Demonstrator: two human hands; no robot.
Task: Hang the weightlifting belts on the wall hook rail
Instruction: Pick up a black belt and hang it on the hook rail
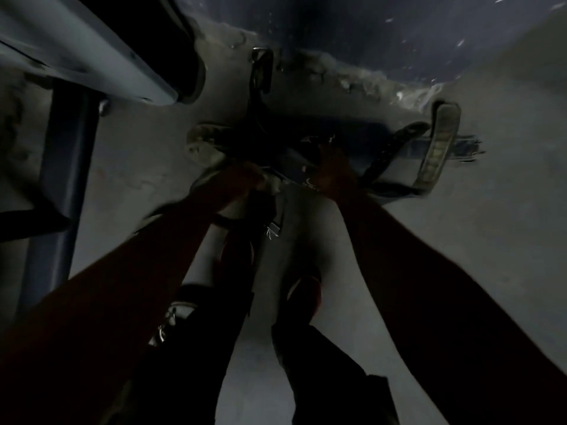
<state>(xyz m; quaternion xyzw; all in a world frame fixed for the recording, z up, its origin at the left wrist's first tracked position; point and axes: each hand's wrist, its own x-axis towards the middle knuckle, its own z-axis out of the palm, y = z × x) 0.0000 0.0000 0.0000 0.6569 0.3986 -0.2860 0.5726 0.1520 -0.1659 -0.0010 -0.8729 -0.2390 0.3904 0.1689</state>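
Note:
The view is dark and blurred, looking down at a pile of weightlifting belts (383, 161) on the grey floor by the wall base. One pale padded belt (438, 145) curls up at the right of the pile, and a dark studded strap (395, 145) lies beside it. A belt with a metal buckle (260, 69) stretches toward the wall. My left hand (248, 179) grips a belt end at the pile's left side. My right hand (331, 170) reaches into the middle of the pile; its fingers curl on a dark belt. A strap with a metal buckle (271, 231) hangs below my left hand.
A pale padded bench or machine part (92, 50) juts in at the upper left above a dark blue metal post (61, 179). The dark blue wall (368, 32) with peeling paint runs along the top. My shoes (303, 289) stand on the floor below.

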